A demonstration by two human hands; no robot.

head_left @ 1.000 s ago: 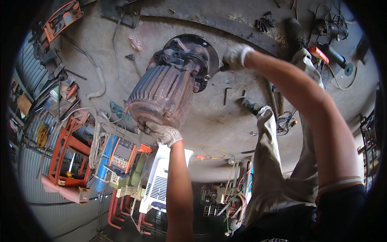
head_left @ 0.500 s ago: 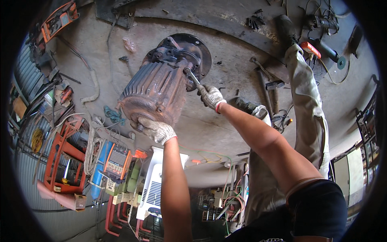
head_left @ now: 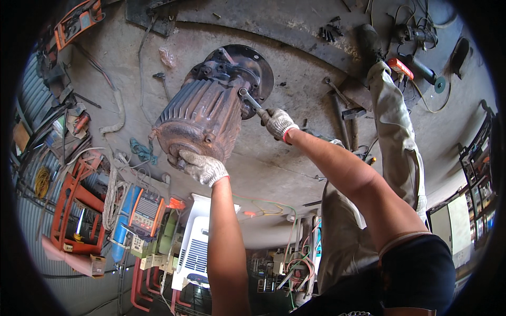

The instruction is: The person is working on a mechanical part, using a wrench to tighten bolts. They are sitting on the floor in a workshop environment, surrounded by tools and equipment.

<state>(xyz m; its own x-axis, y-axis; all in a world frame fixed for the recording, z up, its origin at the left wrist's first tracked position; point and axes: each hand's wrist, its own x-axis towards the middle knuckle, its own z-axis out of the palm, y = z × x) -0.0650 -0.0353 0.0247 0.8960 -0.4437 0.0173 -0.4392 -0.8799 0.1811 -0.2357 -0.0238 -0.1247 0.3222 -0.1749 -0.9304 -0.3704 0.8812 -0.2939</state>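
A rusty electric motor (head_left: 197, 113) with cooling fins lies on its side on the floor, its dark round flange (head_left: 266, 71) at the far end. My right hand (head_left: 278, 125), in a whitish knit glove, is closed round the handle of a wrench (head_left: 251, 99). The wrench's ring end sits against the motor's side near the flange; the fastener under it is hidden. My left hand (head_left: 203, 167), gloved likewise, rests at the motor's near end, its fingers curled round the short shaft stub (head_left: 182, 164).
Beyond my right forearm lie a hammer (head_left: 354, 114) and a spanner (head_left: 336, 89). Bolts (head_left: 329, 31), an angle grinder (head_left: 427, 71) and an orange power strip (head_left: 400, 68) lie farther off. Left are a teal rag (head_left: 142, 150), a blue cylinder (head_left: 124, 224) and an orange frame (head_left: 74, 205).
The wrench and my right hand have turned very slightly against the motor. A shoe seen beyond my right forearm has gone from sight. My left hand stays at the shaft; the view shifts a little.
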